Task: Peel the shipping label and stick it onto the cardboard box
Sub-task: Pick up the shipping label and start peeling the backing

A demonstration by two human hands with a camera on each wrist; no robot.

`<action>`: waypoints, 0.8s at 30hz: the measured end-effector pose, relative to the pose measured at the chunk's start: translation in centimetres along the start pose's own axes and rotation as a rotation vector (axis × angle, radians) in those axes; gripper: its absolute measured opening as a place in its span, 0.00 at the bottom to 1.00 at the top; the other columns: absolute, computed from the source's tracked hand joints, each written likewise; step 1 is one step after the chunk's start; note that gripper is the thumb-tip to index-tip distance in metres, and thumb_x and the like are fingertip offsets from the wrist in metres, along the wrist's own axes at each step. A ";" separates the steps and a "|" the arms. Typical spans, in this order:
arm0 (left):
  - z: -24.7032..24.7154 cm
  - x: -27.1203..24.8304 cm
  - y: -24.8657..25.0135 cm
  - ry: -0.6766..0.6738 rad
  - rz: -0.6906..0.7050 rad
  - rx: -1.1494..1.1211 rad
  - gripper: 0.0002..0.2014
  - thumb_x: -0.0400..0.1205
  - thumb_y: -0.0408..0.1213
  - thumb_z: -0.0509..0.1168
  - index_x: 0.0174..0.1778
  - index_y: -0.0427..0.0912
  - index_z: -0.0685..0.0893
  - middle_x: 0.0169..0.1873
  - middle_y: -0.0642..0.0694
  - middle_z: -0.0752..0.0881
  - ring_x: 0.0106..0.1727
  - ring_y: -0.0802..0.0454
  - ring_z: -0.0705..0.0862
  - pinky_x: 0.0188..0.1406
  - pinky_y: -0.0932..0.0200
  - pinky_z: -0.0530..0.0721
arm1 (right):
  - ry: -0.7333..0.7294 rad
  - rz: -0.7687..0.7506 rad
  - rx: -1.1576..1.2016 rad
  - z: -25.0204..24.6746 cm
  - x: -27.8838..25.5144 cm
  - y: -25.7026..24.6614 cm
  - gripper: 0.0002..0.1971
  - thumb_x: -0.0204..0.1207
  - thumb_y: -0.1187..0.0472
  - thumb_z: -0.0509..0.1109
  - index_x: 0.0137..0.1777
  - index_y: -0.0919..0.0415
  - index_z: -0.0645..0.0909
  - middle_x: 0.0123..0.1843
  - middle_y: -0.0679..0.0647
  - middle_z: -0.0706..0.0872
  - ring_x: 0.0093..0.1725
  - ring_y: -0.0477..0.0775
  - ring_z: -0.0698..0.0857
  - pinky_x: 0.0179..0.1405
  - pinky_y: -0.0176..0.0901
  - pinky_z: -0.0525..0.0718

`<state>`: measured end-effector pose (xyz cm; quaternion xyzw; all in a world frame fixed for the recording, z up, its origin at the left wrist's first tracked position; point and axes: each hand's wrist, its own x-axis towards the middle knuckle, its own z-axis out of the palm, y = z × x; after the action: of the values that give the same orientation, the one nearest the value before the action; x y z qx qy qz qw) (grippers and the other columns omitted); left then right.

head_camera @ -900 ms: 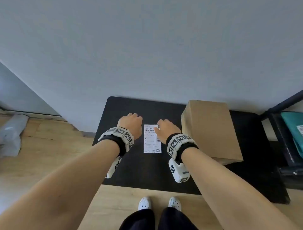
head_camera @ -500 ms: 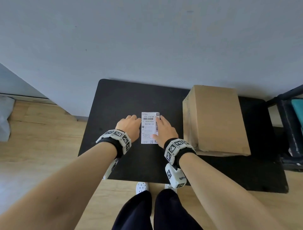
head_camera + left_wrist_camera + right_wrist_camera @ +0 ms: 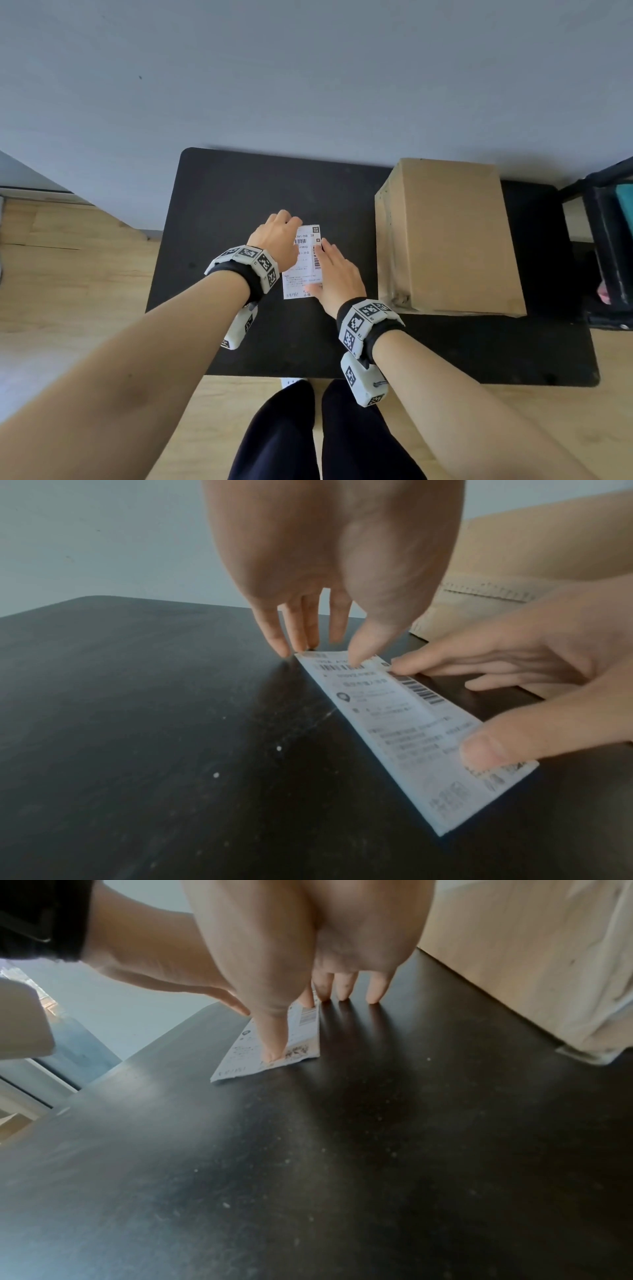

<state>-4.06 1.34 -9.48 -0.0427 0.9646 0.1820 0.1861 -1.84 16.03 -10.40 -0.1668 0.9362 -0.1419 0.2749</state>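
A black table [image 3: 239, 205] is sitting against a pale grey wall [image 3: 308, 68], with light wooden floor [image 3: 68, 274] showing on the left and near sides. The shipping label [image 3: 301, 270] is lying flat on the table, near its middle, printed side up. Both hands are working on it. The left hand [image 3: 275, 240] is reaching over the label's far left corner, fingers pointing down with the tips meeting the table and the label's far edge, thumb pressing on the barcode at that end; nothing is gripped. The right hand [image 3: 337, 274] is lying along the label's right edge with fingers stretched out and relaxed, thumb pinning the near right corner flat, the other fingertips touching the table just beside the label. Whether any corner is lifting is hard to tell. The cardboard box [image 3: 448, 236] is standing on the table to the right, near the right hand but apart from the label. A dark rack [image 3: 609, 240] is showing at the far right edge.
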 end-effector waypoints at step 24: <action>-4.5 -3.3 0.6 -0.091 -0.105 -0.361 0.04 0.76 0.36 0.70 0.40 0.46 0.81 0.41 0.48 0.85 0.38 0.56 0.82 0.31 0.67 0.76 | 0.029 0.039 0.427 -3.1 -2.0 -1.8 0.33 0.74 0.61 0.72 0.77 0.52 0.63 0.69 0.52 0.82 0.66 0.56 0.83 0.63 0.50 0.81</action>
<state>-2.59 0.27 -4.14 -0.1175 0.9033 0.3438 0.2282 -1.56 15.71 -6.29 -0.0846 0.8917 -0.3341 0.2933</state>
